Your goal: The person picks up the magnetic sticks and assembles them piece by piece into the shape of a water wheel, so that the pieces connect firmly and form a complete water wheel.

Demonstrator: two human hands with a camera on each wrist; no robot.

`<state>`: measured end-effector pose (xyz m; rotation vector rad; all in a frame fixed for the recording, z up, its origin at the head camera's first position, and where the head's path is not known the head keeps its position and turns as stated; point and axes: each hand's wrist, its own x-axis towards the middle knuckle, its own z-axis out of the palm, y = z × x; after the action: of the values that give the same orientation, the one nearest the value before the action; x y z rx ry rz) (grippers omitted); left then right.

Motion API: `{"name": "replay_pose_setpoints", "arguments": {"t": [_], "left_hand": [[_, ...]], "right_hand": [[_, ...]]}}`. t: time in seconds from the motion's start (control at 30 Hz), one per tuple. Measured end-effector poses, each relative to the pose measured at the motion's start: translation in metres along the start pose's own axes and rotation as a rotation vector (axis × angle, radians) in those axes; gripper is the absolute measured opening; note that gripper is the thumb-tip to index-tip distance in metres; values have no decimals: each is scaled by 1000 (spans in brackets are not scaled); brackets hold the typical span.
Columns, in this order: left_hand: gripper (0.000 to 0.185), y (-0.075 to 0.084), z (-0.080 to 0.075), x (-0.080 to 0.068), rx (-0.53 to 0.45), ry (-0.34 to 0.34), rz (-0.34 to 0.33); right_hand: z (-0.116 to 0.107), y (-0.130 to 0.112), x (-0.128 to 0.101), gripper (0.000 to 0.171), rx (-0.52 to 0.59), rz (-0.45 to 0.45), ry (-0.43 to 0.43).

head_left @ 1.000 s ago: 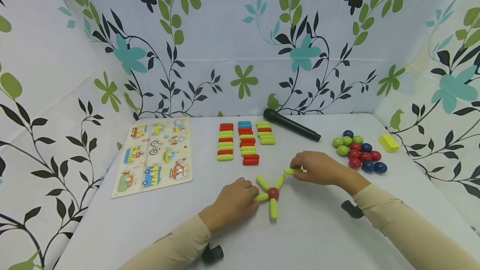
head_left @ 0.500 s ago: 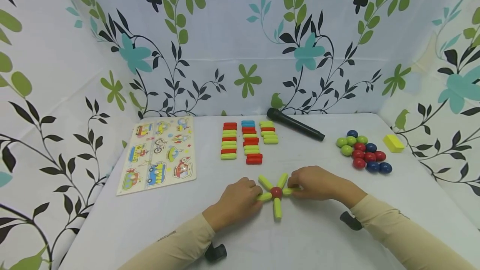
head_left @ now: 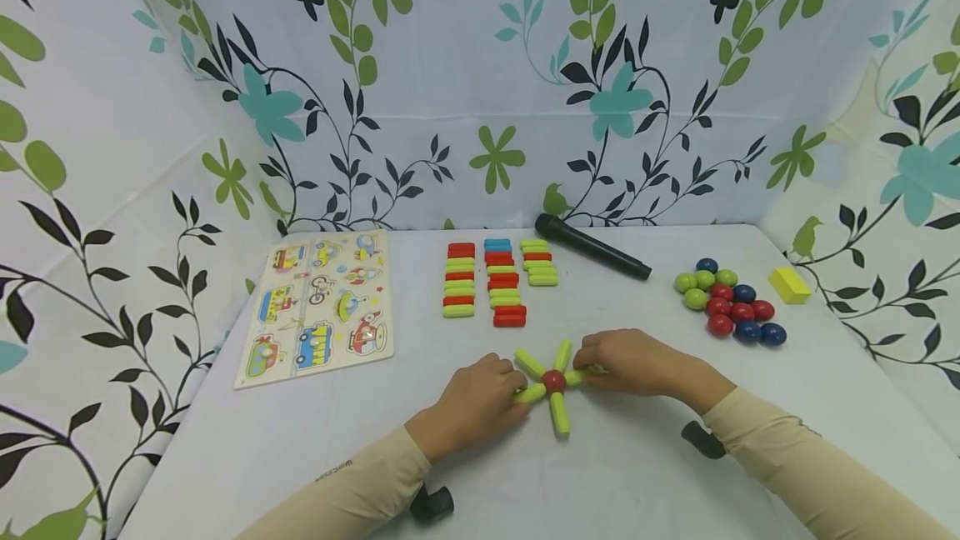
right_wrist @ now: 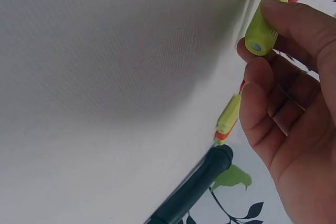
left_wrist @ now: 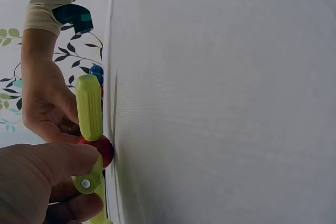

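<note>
Five-armed and star-like, a cluster of several ribbed yellow-green magnetic rods surrounds a red ball [head_left: 553, 382] on the white table. My left hand [head_left: 480, 397] pinches the left rod [left_wrist: 88, 180] between thumb and fingers; a round metal dot shows on its end. From the other side, my right hand [head_left: 630, 363] pinches the right rod [right_wrist: 262, 27], whose inner end meets the ball. The lower rod [head_left: 559, 413] points toward the front, and two upper rods point away, one of them the upper left rod [head_left: 529, 362]. Fingers partly hide both gripped rods.
Behind the star lie rows of red, yellow-green and blue rods [head_left: 459, 286]. A black microphone-like stick [head_left: 592, 247] lies at the back. Coloured balls [head_left: 741, 312] and a yellow block [head_left: 789, 285] sit at right, a picture puzzle board [head_left: 315, 307] at left.
My right hand has moved down and left, bringing its rod from apart to the red ball. The star has turned slightly, its lower rod swinging right. My left hand keeps its pinch.
</note>
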<state>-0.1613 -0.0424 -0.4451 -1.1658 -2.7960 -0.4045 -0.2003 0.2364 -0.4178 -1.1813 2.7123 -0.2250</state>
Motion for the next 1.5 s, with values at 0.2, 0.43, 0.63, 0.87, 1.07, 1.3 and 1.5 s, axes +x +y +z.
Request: {"name": "replay_pose_setpoints", "arguments": {"t": [0.2,0.43,0.63,0.87,1.07,1.3,1.5], "left_hand": [[21,1,1,-1,-2,31,29],[18,1,1,-1,0,23,16],[18,1,2,0,5,26,15],[19,1,3,0,12,38,24],[18,1,4,-2,11,30,16],[19,1,5,-2,10,22,27],[22,2,2,-3,14,23,17]], "right_hand": [[0,1,0,22,-14,0,7],[-3,1,1,20,9,9,0],[-10,3,2,20,25,43,-5],[-36,21,26,29,-8,232,154],[-40,41,67,33,-113,306,175],[-18,54,103,37,-140,305,152],[-14,53,115,32,-167,278,134]]}}
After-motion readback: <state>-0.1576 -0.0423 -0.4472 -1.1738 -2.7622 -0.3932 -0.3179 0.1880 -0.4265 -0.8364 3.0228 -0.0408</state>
